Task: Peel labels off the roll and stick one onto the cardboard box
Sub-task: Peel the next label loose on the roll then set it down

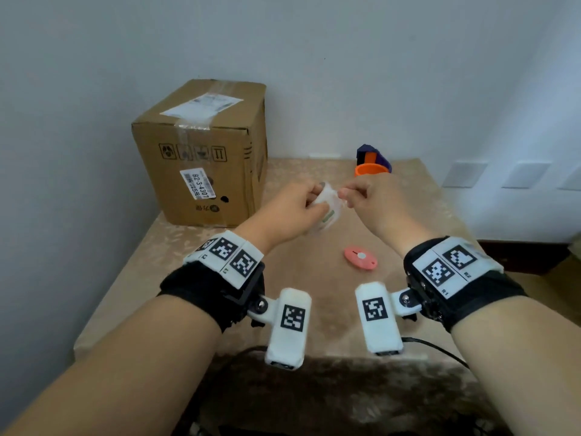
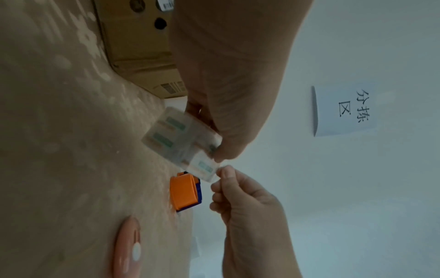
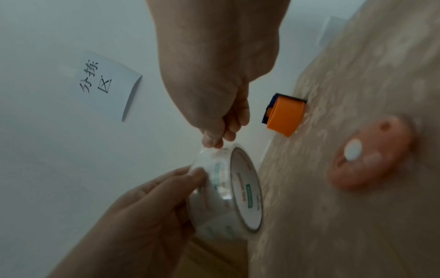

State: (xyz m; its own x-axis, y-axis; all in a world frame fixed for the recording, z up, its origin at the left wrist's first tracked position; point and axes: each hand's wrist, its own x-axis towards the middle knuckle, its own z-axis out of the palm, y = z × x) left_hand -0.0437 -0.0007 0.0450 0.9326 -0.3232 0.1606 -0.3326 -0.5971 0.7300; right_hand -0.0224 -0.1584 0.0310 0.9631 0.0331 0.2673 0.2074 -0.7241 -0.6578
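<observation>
A brown cardboard box [image 1: 201, 152] stands at the table's back left, with a white label on its front and another on top. My left hand [image 1: 298, 206] grips a white roll of clear labels [image 1: 328, 209] above the table's middle, right of the box. In the right wrist view the roll [image 3: 238, 191] shows its printed white core, with my left hand [image 3: 166, 199] curled round it. My right hand [image 1: 352, 195] pinches the loose clear end at the roll's top edge. The same pinch shows in the left wrist view, where my right hand [image 2: 226, 175] meets the roll [image 2: 181, 139].
A pink oval disc [image 1: 360, 258] with a white button lies on the beige patterned tablecloth [image 1: 408, 190] near my right wrist. An orange and blue tape dispenser [image 1: 372, 163] stands at the table's back edge. A paper note [image 2: 345, 111] hangs on the white wall.
</observation>
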